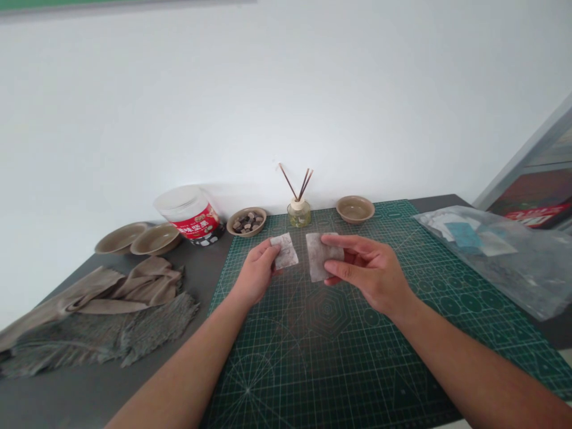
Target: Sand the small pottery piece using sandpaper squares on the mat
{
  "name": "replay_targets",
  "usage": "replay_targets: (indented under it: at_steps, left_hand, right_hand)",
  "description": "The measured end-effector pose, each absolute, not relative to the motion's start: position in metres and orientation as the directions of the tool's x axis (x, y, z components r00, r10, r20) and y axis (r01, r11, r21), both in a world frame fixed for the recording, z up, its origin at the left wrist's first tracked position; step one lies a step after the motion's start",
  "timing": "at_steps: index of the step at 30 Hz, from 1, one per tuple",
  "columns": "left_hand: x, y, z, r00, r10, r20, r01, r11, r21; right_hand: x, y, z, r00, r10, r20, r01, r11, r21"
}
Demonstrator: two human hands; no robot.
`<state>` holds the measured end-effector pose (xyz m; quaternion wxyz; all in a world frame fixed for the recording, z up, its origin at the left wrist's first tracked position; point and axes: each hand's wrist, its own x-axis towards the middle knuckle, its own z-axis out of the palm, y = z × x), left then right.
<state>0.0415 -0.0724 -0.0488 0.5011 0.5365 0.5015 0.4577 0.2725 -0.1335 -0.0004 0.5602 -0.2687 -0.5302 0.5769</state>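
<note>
hands [375,271] apart above green mat [330,381], pale square [286,252] in left [257,271], greyish square [316,262] in right [375,271]

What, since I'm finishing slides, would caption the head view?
The left hand holds a small pale piece, the right hand a grayish piece, above a green cutting mat.
</note>
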Motion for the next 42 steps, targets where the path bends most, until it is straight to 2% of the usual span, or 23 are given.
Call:
replay_targets:
  at_steps: [9,17,19,21,23,25,29,32,36,40,42]
  left_hand:
    - [0.038,-0.068,-0.055,0.083,0.997,-0.001,0.246,-0.019,0.969]
    - [0.037,-0.067,-0.058,0.121,0.992,0.04,0.217,-0.065,0.974]
    - [0.038,-0.067,-0.057,0.121,0.991,0.05,0.203,-0.074,0.976]
    - [0.038,-0.069,-0.054,0.119,0.991,0.059,0.202,-0.083,0.976]
    - [0.041,-0.074,-0.051,0.13,0.989,0.064,0.212,-0.091,0.973]
    - [0.045,-0.08,-0.047,0.16,0.985,0.064,0.229,-0.1,0.968]
    - [0.055,-0.092,-0.041,0.333,0.941,0.05,0.285,-0.151,0.946]
    - [0.06,-0.097,-0.04,0.457,0.889,0.021,0.266,-0.159,0.951]
    - [0.06,-0.098,-0.041,0.413,0.91,0.035,0.244,-0.148,0.958]
    - [0.061,-0.094,-0.044,0.31,0.95,0.028,0.072,-0.053,0.996]
    - [0.062,-0.092,-0.046,0.339,0.94,-0.016,0.009,0.014,1.0]
  right_hand:
    - [0.277,-0.127,-0.006,-0.257,0.927,0.273,-0.345,0.176,-0.922]
    - [0.281,-0.111,-0.019,-0.196,0.955,0.223,-0.249,0.172,-0.953]
    - [0.283,-0.107,-0.025,-0.144,0.961,0.236,-0.161,0.212,-0.964]
    - [0.284,-0.104,-0.03,-0.115,0.966,0.233,0.012,0.236,-0.972]
    - [0.282,-0.101,-0.033,-0.117,0.968,0.22,0.203,0.24,-0.949]
    - [0.277,-0.1,-0.035,-0.151,0.963,0.223,0.307,0.26,-0.915]
    - [0.264,-0.102,-0.038,-0.328,0.921,0.211,0.26,0.303,-0.917]
    - [0.259,-0.103,-0.041,-0.358,0.921,0.156,0.267,0.261,-0.928]
    - [0.26,-0.107,-0.039,-0.318,0.937,0.144,0.273,0.236,-0.933]
    - [0.262,-0.112,-0.032,-0.34,0.92,0.196,0.208,0.277,-0.938]
    - [0.261,-0.113,-0.03,-0.371,0.906,0.205,0.173,0.285,-0.943]
